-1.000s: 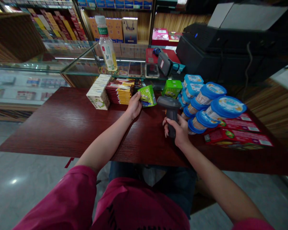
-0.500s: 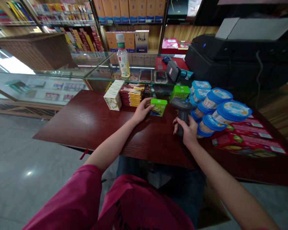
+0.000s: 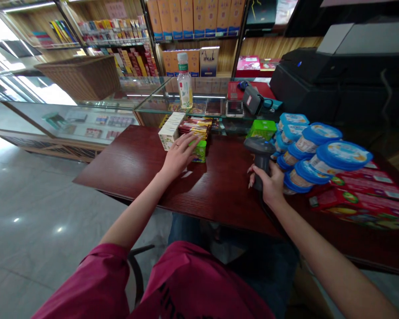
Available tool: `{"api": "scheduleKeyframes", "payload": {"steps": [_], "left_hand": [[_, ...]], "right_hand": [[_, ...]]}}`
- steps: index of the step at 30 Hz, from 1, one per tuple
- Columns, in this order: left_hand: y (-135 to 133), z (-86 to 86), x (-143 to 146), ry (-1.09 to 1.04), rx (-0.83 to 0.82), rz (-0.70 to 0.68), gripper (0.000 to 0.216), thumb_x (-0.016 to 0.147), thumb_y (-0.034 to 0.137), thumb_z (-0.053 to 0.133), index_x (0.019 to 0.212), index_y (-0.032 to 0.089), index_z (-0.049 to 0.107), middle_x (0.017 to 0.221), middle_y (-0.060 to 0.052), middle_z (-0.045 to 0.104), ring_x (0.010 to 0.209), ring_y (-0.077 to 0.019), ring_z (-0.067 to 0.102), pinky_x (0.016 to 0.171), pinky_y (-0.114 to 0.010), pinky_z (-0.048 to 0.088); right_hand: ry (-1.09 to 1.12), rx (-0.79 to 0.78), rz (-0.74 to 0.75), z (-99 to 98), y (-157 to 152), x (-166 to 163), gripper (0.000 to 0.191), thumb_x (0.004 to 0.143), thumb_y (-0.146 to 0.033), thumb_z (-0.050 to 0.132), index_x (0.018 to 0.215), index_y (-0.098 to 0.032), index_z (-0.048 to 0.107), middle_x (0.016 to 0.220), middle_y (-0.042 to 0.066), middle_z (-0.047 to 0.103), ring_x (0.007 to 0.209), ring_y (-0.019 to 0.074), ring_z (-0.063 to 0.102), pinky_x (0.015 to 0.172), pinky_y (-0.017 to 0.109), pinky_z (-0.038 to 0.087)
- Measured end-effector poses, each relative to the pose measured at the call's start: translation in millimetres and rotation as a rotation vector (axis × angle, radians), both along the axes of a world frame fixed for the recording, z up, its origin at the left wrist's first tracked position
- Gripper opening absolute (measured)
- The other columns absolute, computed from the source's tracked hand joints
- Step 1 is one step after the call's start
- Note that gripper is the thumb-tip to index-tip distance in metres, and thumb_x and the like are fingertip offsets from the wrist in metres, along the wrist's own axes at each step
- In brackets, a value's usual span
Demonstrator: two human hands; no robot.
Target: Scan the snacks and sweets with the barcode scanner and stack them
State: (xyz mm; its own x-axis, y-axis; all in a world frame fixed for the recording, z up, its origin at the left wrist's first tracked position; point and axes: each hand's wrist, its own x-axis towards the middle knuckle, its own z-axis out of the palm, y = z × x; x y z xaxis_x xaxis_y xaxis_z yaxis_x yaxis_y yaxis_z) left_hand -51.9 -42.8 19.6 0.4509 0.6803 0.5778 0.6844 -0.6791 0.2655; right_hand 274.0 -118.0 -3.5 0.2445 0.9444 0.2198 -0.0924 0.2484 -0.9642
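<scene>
My right hand [image 3: 268, 177] is wrapped round the handle of a dark grey barcode scanner [image 3: 260, 153], held upright over the brown table [image 3: 219, 195]. My left hand [image 3: 179, 155] is open, its fingers stretched out beside a small green-lidded box [image 3: 200, 152] and partly hiding it. Whether the fingertips touch the box I cannot tell. Just behind that hand are a row of white cartons [image 3: 172, 130] and a stack of red and yellow packets [image 3: 199, 126]. A second green box [image 3: 263, 129] stands beyond the scanner.
Blue-lidded tubs [image 3: 322, 155] are stacked right of the scanner, beside red cartons [image 3: 362, 199]. Behind the table is a glass counter [image 3: 153, 99] bearing a drink bottle [image 3: 185, 84] and a wicker basket [image 3: 83, 77]. Dark machines [image 3: 332, 84] stand at the back right.
The green-lidded box has moved left, up to the red and yellow packets. My left hand's fingers have stretched out from round it. My right hand still holds the scanner; the view has shifted slightly.
</scene>
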Motion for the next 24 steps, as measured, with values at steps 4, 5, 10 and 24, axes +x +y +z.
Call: {"api": "scheduleKeyframes", "payload": {"steps": [4,5,10,24], "left_hand": [[-6.1,3.7,7.5,0.093,-0.060,-0.044,0.058,0.102,0.016,0.048,0.159,0.027,0.054,0.163,-0.009,0.056,0.156,-0.0268,0.048,0.135,-0.047,0.027],[-5.3,3.6,6.3,0.075,-0.071,-0.050,0.059,0.102,0.014,0.047,0.159,0.027,0.054,0.164,-0.008,0.056,0.155,-0.0259,0.049,0.136,-0.046,0.027],[8.0,2.9,-11.4,0.008,-0.107,-0.033,0.067,0.096,0.009,0.048,0.161,0.025,0.051,0.168,-0.007,0.049,0.160,-0.0258,0.041,0.137,-0.048,0.023],[27.7,-1.3,-22.9,-0.010,-0.100,0.025,0.077,0.088,0.010,0.052,0.163,0.026,0.048,0.173,-0.006,0.040,0.163,-0.0276,0.036,0.139,-0.053,0.007]], "right_hand": [[-0.015,0.005,-0.021,-0.6,0.0,0.5,0.029,0.078,-0.038,0.085,0.092,-0.022,0.063,0.073,-0.003,0.072,0.040,0.0123,0.057,0.033,0.027,0.050],[-0.018,0.004,-0.026,-0.5,-0.1,0.6,0.029,0.078,-0.038,0.085,0.091,-0.023,0.063,0.073,-0.003,0.072,0.040,0.0122,0.057,0.033,0.027,0.050],[-0.017,-0.003,-0.048,1.5,-0.7,-0.5,0.029,0.077,-0.036,0.085,0.093,-0.022,0.065,0.072,-0.002,0.072,0.040,0.0129,0.057,0.033,0.027,0.050],[-0.038,0.023,-0.037,-2.2,1.4,1.2,0.024,0.081,-0.035,0.083,0.091,-0.022,0.064,0.074,-0.001,0.072,0.039,0.0124,0.057,0.034,0.027,0.050]]}}
